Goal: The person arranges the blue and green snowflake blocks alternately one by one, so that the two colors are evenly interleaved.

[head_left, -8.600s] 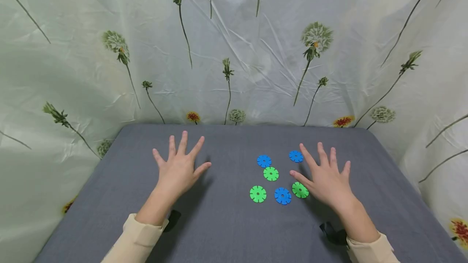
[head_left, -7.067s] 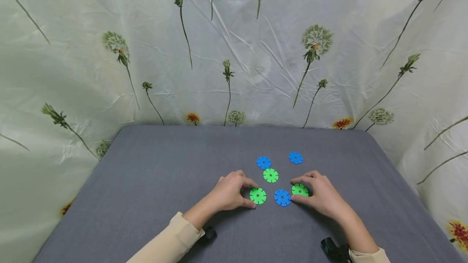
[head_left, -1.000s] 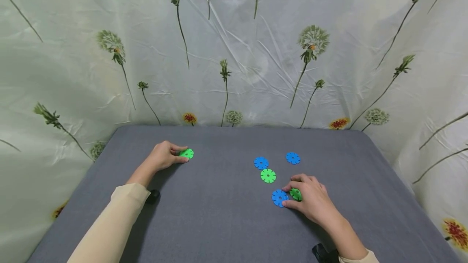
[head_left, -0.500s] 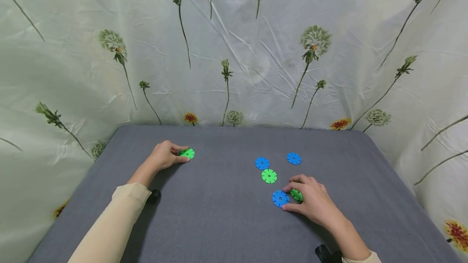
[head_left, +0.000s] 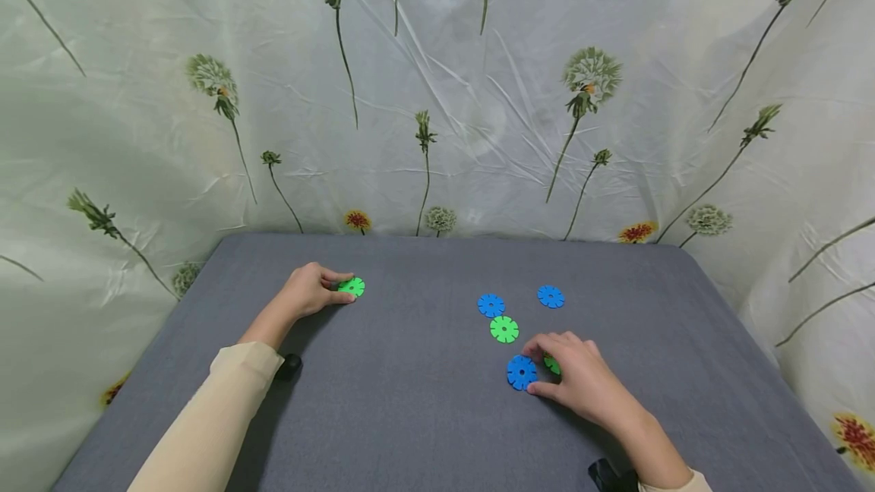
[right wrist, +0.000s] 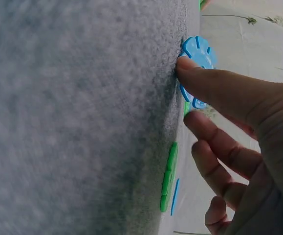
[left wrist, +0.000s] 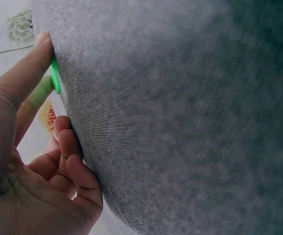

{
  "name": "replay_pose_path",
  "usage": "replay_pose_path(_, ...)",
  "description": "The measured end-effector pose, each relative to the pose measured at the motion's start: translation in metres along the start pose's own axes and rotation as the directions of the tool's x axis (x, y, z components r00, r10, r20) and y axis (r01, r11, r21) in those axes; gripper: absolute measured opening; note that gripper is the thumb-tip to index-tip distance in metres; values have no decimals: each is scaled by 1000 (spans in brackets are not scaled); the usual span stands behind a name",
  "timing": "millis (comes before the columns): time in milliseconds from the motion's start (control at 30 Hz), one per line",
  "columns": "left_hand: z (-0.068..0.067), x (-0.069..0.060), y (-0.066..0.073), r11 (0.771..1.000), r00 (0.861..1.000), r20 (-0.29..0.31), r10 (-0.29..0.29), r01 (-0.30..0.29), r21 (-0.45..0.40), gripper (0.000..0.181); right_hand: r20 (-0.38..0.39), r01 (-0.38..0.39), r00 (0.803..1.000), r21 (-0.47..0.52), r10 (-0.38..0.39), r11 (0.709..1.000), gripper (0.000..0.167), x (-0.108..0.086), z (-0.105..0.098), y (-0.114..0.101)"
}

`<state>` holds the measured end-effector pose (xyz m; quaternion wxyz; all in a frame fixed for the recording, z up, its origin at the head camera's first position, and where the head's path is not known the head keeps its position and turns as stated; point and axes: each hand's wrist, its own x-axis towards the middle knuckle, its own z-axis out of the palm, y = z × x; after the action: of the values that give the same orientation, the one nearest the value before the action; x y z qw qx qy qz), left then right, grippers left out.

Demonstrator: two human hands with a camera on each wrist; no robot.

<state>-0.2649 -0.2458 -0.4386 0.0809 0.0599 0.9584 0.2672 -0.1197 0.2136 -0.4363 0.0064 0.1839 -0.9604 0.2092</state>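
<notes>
At the far left of the table, my left hand (head_left: 309, 291) pinches a green notched plastic disc (head_left: 352, 287) between thumb and index finger. The left wrist view shows only a sliver of that green disc (left wrist: 55, 77) at the fingertips. My right hand (head_left: 581, 374) pinches a blue notched disc (head_left: 522, 373) by its edges. In the right wrist view this blue disc (right wrist: 200, 54) is tilted up, with the thumb over part of it. A second green disc (head_left: 551, 363) lies under the right hand, partly hidden by the fingers.
Beyond the right hand lie another green disc (head_left: 504, 329), a blue disc (head_left: 491, 305) touching or nearly touching it, and a further blue disc (head_left: 551, 296). A grey cloth covers the table (head_left: 410, 401). A flower-printed curtain (head_left: 478, 97) hangs behind and beside it.
Earlier, my left hand carried the green disc from the middle to the far left. Just now the right fingers closed on the blue disc and tilted it; the left hand stayed put.
</notes>
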Motion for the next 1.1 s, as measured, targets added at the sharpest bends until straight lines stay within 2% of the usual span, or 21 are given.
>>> replay_pose_path(167, 0, 0, 0, 1000, 1000, 3, -6, 6, -9, 54, 50, 35, 998, 76, -39, 997, 41, 2, 0, 1)
replay_pose_path(300, -1, 1, 0, 1000, 1000, 2, -7, 7, -10, 54, 67, 72, 995, 100, -79, 992, 35, 2, 0, 2)
replay_pose_path(533, 0, 1, 0, 1000, 1000, -1, -7, 7, -11, 54, 75, 97, 992, 79, -102, 992, 37, 1, 1, -1)
replay_pose_path(733, -2, 0, 0, 1000, 1000, 0, -2, 2, -8, 54, 111, 84, 990, 48, -89, 995, 37, 6, 2, -6)
replay_pose_path(867, -2, 0, -1, 1000, 1000, -3, 3, -3, -8, 54, 187, 65, 979, 98, -83, 993, 35, 14, -1, -9)
replay_pose_path(1100, 0, -2, 1, 1000, 1000, -1, -4, 4, -16, 53, 274, 64, 953, 234, -129, 970, 39, 22, -3, -14)
